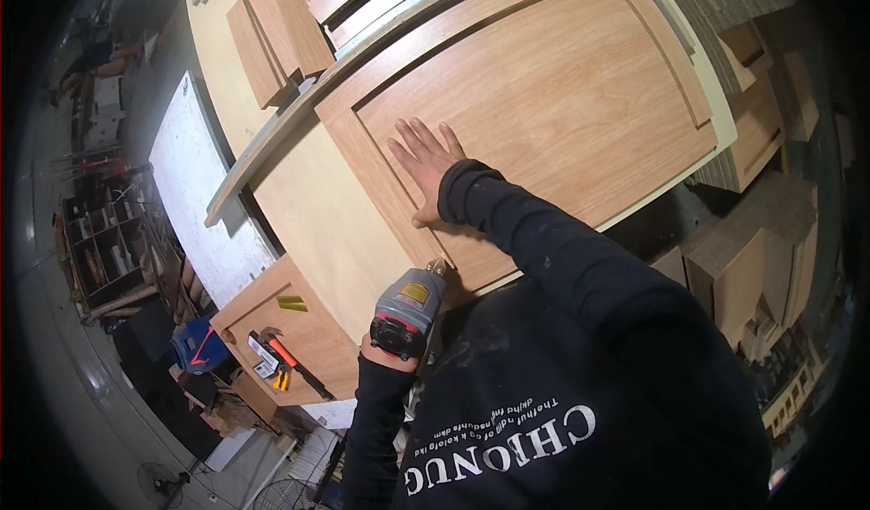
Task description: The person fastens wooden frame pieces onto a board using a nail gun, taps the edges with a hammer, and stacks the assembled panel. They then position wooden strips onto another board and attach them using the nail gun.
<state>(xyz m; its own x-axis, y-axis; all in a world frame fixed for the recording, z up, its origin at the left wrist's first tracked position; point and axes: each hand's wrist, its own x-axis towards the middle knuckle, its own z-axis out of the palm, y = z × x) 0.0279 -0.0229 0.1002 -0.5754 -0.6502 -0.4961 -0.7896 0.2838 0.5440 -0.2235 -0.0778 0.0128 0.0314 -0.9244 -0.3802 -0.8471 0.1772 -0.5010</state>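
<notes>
My right hand (426,165) lies flat with spread fingers on the lower-left frame of a wooden panel door (526,84), which has a recessed middle. In my left hand (391,356) is a grey handheld power tool (412,301) with a black and red rear end and a yellow label. Its metal nose points at the panel's near corner; whether it touches is hard to tell. My left fingers are mostly hidden behind the tool's body. The door rests on a pale board (317,188).
A long wooden strip (272,143) runs along the door's far side. Wooden blocks (281,38) stand beyond it. A smaller panel (317,338) at left bears an orange-and-black handled tool (294,365). Stacked cardboard (752,247) is at right, a blue container (201,347) at left.
</notes>
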